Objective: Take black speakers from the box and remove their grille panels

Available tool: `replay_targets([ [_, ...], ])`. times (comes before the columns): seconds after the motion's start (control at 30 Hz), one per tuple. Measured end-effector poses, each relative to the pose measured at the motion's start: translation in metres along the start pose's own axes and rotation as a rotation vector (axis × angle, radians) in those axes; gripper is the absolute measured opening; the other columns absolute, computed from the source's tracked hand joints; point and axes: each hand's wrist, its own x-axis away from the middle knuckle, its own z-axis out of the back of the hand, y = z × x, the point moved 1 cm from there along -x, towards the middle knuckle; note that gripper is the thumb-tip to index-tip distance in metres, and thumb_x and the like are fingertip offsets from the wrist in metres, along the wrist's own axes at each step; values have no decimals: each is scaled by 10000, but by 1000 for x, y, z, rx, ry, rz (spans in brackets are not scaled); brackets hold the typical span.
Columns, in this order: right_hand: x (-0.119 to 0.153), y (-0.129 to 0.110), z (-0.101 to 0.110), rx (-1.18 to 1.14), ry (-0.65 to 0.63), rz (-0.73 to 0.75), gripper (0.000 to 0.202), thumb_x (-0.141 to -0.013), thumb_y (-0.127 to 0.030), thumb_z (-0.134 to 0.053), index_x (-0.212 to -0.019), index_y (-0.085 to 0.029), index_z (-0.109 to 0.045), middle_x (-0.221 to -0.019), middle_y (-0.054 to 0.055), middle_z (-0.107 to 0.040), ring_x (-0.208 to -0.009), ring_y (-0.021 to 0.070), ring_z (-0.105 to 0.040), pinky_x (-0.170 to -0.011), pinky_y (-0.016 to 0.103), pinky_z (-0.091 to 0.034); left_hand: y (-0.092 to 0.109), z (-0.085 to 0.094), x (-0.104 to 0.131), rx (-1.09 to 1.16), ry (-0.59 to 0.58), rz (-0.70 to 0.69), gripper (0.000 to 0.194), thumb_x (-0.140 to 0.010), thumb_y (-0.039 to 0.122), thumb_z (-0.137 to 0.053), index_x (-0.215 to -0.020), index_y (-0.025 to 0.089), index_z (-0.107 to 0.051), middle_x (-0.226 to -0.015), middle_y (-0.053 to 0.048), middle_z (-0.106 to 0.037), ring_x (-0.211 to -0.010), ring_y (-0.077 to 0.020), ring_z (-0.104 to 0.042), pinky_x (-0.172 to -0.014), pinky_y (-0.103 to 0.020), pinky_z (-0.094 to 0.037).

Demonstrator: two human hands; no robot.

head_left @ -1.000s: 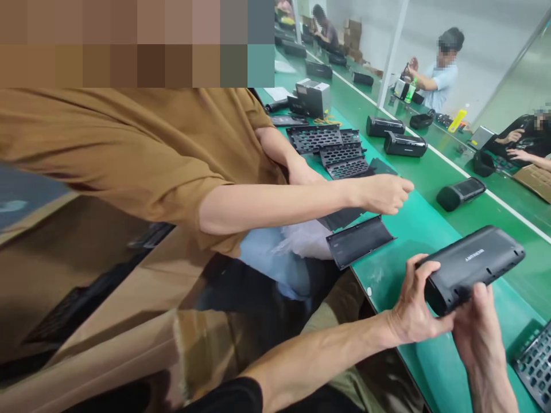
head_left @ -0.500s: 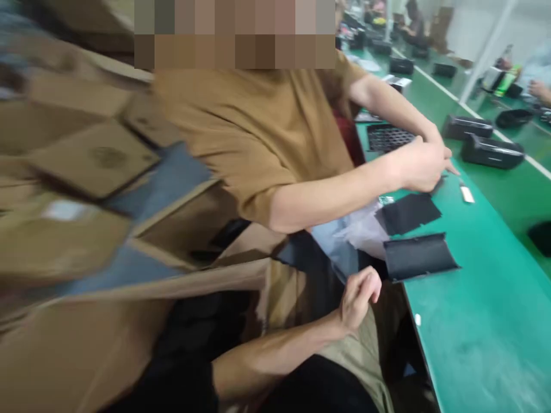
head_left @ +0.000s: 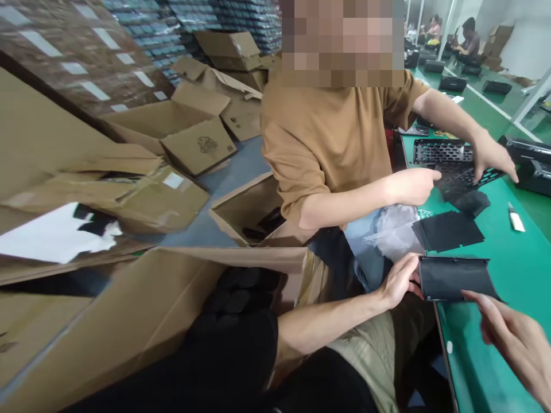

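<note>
A black curved panel lies at the near edge of the green table, its hollow side up. My left hand grips the panel's left end, thumb near the top corner and fingers at the side. From the right comes my right hand, a fingertip at the panel's near edge and the other fingers partly curled and apart from it. Just beyond the panel are flat black sheets and a clear plastic bag.
A co-worker in a brown shirt handles black perforated grilles across from me. A small white-labelled tube lies on the green table. On my left stands an open carton with black parts inside; more cartons sit behind.
My left hand has moved right and taken hold of the panel. My right hand has come into view. The co-worker's hands have moved apart, now with grilles. The view has shifted left.
</note>
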Motion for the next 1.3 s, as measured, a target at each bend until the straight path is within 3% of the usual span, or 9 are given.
replay_targets([
  [0.07, -14, -13, -4, 60, 35, -11, 830, -838, -989, -508, -973, -235, -828, -674, 39, -634, -649, 229, -592, -638, 333, -492, -2, -2, 4, 25, -25, 11, 407, -977, 671, -627, -1073, 276, -640, -833, 11, -659, -686, -167, -683, -588, -314, -606],
  [0.2, -26, 10, 13, -122, 450, -273, 752, -779, -918, -631, -1061, -228, -733, -772, 74, -722, -651, 248, -622, -552, 325, -424, -6, -10, 13, 90, -44, 27, 544, -906, 761, -661, -1074, 248, -595, -843, 4, -645, -659, -179, -670, -589, -351, -612],
  [0.4, -39, 25, -6, -352, 331, -249, 799, -728, -871, -667, -1113, -171, -648, -747, 86, -702, -570, 222, -602, -502, 325, -459, -8, -17, 26, 160, -104, 102, 501, -983, 738, -573, -1049, 242, -554, -856, -12, -647, -661, -186, -678, -641, -403, -619],
  [0.6, -25, 8, -1, -375, 303, -165, 814, -741, -848, -709, -1159, -151, -664, -577, 19, -587, -514, 200, -514, -494, 314, -430, -6, -22, 30, 106, -225, 203, 792, -827, 961, -613, -930, 176, -618, -893, -29, -622, -659, -151, -651, -567, -284, -548],
  [0.73, -8, -3, 5, -364, 240, -131, 856, -768, -886, -726, -1185, -140, -678, -557, 9, -561, -504, 191, -490, -480, 305, -400, -12, -37, 24, 231, -264, 342, 648, -942, 807, -666, -1088, 176, -701, -964, -25, -687, -727, -113, -626, -655, -220, -468],
  [0.93, -7, -7, -2, -302, 284, -133, 912, -770, -944, -692, -1203, -141, -713, -596, 17, -589, -504, 189, -508, -486, 308, -413, -20, -61, 12, 451, -542, 617, 830, -1092, 771, -300, -1139, 100, -786, -1002, -129, -802, -868, -208, -712, -903, -327, -529],
  [1.03, -11, 12, 27, -318, 512, -209, 882, -780, -894, -720, -1246, -146, -693, -760, 55, -660, -603, 210, -589, -503, 305, -436, -16, -62, 5, 482, -513, 627, 816, -1080, 772, -346, -1275, 102, -768, -1042, -135, -819, -892, -238, -740, -947, -366, -543],
  [1.17, -7, 54, 102, -390, 1029, -448, 858, -881, -633, -833, -1504, -127, -528, -1043, 89, -629, -800, 196, -630, -585, 274, -513, -11, -65, -7, 543, -534, 663, 739, -1068, 731, -452, -1365, 113, -727, -1069, -137, -819, -879, -255, -754, -965, -390, -548],
  [1.3, -27, 95, 159, -591, 1089, -677, 793, -979, -597, -798, -1565, -180, -463, -1224, 128, -584, -880, 212, -669, -696, 348, -623, -17, -69, -15, 558, -523, 712, 739, -1078, 731, -439, -1359, 114, -731, -1079, -135, -820, -900, -255, -761, -977, -380, -543],
])
